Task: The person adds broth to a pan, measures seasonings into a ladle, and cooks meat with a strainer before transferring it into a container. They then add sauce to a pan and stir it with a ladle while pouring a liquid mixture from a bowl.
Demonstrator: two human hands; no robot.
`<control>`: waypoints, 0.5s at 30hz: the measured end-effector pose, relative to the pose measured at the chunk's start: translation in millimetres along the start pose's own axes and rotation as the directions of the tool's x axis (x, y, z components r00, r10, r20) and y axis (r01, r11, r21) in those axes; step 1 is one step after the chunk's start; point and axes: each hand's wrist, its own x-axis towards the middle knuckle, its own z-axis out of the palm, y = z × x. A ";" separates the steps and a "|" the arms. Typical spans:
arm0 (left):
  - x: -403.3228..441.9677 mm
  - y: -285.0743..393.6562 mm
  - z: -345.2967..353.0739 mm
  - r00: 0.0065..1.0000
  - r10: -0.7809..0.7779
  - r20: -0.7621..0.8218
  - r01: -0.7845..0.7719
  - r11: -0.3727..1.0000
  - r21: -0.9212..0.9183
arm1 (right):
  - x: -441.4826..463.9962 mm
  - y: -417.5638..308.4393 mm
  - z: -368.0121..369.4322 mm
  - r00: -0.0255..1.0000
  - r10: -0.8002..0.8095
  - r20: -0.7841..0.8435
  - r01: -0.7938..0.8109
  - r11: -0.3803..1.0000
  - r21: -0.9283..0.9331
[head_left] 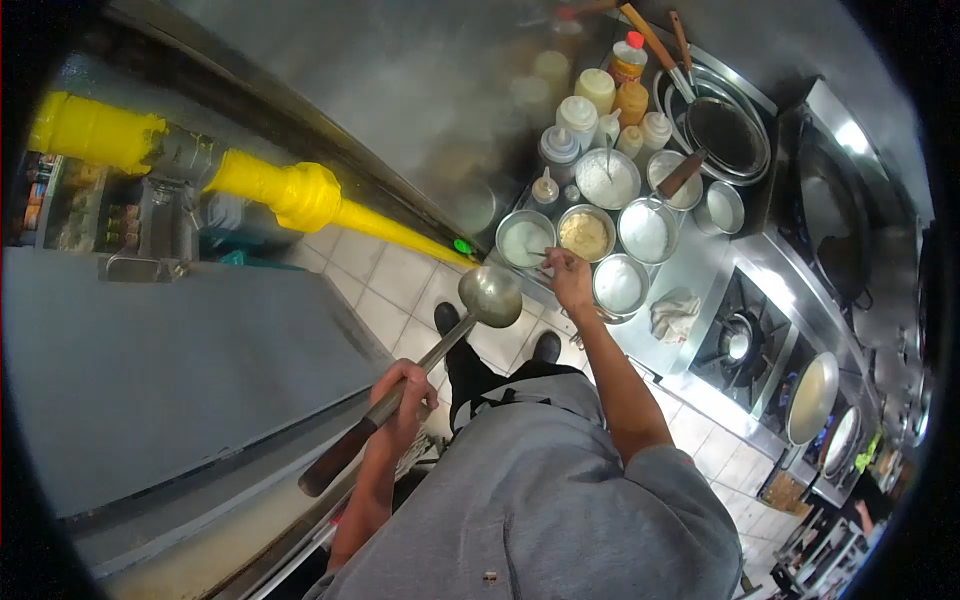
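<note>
My left hand (402,398) is wrapped around the metal shaft of a large ladle (492,296) with a brown wooden grip. The ladle's round bowl faces up over the floor gap beside the counter. My right hand (570,283) is closed in a pinch on a small spoon (536,254), whose thin handle shows at the fingertips. Near it stand a metal bowl of white grains (524,236) and a bowl of yellowish powder (585,232). Just right of that hand is another bowl of white powder (620,284). What the spoon's tip carries is too small to tell.
Squeeze bottles (577,120) crowd the counter's back, beside a strainer (718,128). A crumpled cloth (676,316) lies near the gas burner (738,338). Pans (812,398) hang over the stove's near side. A yellow-wrapped pipe (290,195) runs along the left.
</note>
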 end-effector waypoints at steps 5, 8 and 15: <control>-2.2 14.2 3.7 0.999 0.006 -0.037 -0.010 0.993 -0.114 | -11.8 -25.7 -28.3 0.987 0.163 -0.003 -0.157 0.952 0.262; 4.5 21.4 5.4 1.000 -0.003 -0.015 0.002 0.995 -0.095 | -24.3 -47.2 -44.3 0.987 0.157 -0.016 -0.144 0.935 0.323; 29.6 11.5 19.3 0.999 0.034 0.022 -0.030 0.985 -0.169 | -76.6 -103.8 -58.9 0.943 -0.328 0.052 0.331 0.942 -0.060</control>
